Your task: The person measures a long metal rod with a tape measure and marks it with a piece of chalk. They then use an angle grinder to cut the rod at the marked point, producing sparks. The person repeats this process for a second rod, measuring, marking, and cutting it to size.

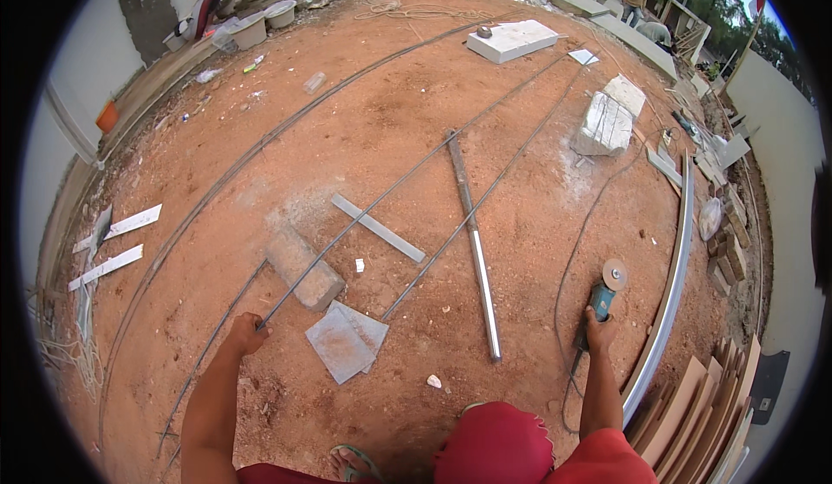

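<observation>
My left hand is closed round the near end of a long thin steel rod, which runs away over a concrete block and a short grey bar. In my right hand is a teal angle grinder, its round cutting disc pointing away from me. The disc is apart from the rod. A second rod lies to the right, its near end beside grey square tiles. A long metal bar lies beneath both rods.
The grinder's cord trails over the red dirt. Right of it are a long metal channel and stacked boards. White blocks lie ahead. Longer rods curve along the left. A person crouches by the far left wall; others are far right.
</observation>
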### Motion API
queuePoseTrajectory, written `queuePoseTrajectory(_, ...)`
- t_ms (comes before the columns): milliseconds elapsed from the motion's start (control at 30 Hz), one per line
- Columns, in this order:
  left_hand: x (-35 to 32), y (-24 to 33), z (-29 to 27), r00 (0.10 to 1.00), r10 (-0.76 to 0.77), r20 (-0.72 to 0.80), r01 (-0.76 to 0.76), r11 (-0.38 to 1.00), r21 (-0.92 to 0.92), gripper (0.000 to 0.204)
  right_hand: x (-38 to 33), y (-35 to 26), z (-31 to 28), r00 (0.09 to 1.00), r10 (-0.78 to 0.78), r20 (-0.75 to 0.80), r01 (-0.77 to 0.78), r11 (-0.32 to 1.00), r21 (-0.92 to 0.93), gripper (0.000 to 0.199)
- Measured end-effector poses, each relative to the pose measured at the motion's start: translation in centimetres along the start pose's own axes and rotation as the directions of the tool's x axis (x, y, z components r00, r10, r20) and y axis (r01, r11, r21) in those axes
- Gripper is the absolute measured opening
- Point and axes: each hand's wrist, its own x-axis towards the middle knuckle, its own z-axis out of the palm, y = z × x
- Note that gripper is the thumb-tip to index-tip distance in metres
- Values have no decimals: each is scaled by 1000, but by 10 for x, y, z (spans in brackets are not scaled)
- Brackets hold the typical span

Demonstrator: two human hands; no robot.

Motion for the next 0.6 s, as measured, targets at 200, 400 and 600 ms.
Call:
queuePoseTrajectory(200,-4,-10,8,995,40,-88,-49,994,-102,30,-20,-8,-9,998,-63,26,64,998,-25,62)
queuePoseTrajectory(400,7,-36,22,984,80,-160,-112,973,-201,29,-45,-9,-13,994,-108,17,109,993,-40,57)
queuePoseTrajectory(600,6,-28,23,979,103,-174,-135,974,-183,29,-70,4,-32,994,-33,104,46,990,-132,59)
